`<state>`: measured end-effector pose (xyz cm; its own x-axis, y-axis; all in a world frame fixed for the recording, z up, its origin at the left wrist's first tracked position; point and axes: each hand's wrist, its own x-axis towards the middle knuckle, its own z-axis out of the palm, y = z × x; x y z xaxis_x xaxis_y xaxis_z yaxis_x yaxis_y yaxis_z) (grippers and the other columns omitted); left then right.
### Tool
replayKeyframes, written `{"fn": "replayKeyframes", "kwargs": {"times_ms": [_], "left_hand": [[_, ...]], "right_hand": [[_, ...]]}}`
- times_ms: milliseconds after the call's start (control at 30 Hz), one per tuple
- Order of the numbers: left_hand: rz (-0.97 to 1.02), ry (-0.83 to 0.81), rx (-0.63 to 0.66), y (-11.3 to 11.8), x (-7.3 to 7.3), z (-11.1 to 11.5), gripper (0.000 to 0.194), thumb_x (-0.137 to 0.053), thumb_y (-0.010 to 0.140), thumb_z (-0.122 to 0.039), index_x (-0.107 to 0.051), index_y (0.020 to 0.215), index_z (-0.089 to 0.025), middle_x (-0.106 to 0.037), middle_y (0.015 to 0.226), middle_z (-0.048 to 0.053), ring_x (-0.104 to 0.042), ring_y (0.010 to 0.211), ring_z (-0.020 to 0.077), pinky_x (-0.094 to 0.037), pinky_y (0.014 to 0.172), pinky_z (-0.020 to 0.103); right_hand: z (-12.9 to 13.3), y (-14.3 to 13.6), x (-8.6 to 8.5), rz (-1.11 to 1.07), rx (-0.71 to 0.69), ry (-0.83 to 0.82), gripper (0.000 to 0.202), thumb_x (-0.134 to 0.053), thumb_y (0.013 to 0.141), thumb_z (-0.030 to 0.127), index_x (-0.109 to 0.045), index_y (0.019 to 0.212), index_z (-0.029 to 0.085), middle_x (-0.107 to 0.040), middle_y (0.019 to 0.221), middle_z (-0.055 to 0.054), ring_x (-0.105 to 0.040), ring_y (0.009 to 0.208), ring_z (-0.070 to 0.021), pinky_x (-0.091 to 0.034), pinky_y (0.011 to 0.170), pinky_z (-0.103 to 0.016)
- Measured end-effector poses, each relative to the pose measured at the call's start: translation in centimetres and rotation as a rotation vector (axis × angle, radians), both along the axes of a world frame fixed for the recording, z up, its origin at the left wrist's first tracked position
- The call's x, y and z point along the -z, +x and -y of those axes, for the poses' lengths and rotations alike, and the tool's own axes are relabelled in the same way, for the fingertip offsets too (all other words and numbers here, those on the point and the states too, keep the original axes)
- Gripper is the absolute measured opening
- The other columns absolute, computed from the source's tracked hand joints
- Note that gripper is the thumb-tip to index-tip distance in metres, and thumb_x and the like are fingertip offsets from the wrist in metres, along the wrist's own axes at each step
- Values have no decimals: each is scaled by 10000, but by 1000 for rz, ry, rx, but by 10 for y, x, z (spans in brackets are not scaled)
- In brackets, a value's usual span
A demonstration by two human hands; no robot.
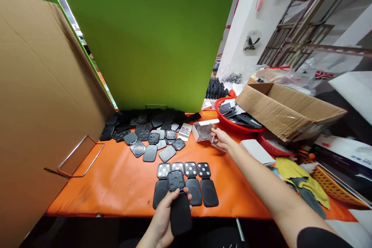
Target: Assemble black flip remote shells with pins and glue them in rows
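My left hand [165,217] holds a black hinged case [180,214], opened out, with its round-dimpled square part pointing up. Behind it, several similar cases stand in a row on the orange table [122,186], their square parts showing pale dots; one lies at the right end [209,193]. My right hand [220,139] is reached out to a small open white box [202,131] holding clear material. Its fingers are closed at the box's right edge, around something thin that I cannot make out.
Many loose black cases [150,152] lie at the back left. A wire stand [87,174] is at the left, below a cardboard panel [43,85]. On the right are a red basin [235,124], a cardboard box [285,112], white sheets [258,152] and a yellow cloth [302,178].
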<state>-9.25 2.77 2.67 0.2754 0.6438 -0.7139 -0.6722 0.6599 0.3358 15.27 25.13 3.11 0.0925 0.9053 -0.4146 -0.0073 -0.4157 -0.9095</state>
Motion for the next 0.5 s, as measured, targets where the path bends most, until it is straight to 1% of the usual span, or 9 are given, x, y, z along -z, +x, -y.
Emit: {"fn": "replayKeyframes", "kwargs": {"times_ms": [67,133,233,367,433,500], "left_hand": [[16,5,7,0,-2,-1,201,-619,797,-237,-603,934,-91,-699,775,134,-662,555,195,-519,498,258],[14,-6,-20,1,-4,-1,177,-610,801,-210,-593,942,-105,-699,778,118,-665,561,190,-525,508,261],[-2,-27,-67,3,-8,-2,163,-601,801,-165,-584,956,-119,-700,799,101,-673,595,180,-543,558,268],[-1,-8,-61,4,-8,-2,168,-610,796,-172,-584,951,-115,-699,805,107,-672,604,182,-542,557,268],[4,14,-36,3,-5,-2,175,-621,790,-199,-589,936,-109,-697,790,117,-665,584,185,-530,527,261],[6,34,-2,1,-3,-1,194,-630,786,-232,-597,924,-100,-696,781,131,-659,566,189,-514,495,249]], "right_hand": [[7,-5,3,-72,-1,37,69,-464,909,261,-423,875,216,-326,527,108,-245,350,-26,-153,322,-108],[11,-7,6,-124,-6,57,135,-513,868,258,-383,841,232,-311,507,117,-224,339,-29,-118,319,-104],[14,-7,7,-176,-15,70,185,-541,839,292,-364,824,241,-325,498,122,-215,327,-32,-113,311,-107],[13,-4,8,-212,-15,74,133,-491,859,293,-368,840,247,-333,484,124,-209,308,-39,-130,301,-113],[12,-4,8,-214,-3,75,106,-472,869,281,-371,856,248,-378,493,120,-196,297,-35,-123,296,-116],[10,-4,9,-210,4,78,87,-463,871,266,-379,882,248,-500,570,96,-191,291,-22,-115,291,-120]]}}
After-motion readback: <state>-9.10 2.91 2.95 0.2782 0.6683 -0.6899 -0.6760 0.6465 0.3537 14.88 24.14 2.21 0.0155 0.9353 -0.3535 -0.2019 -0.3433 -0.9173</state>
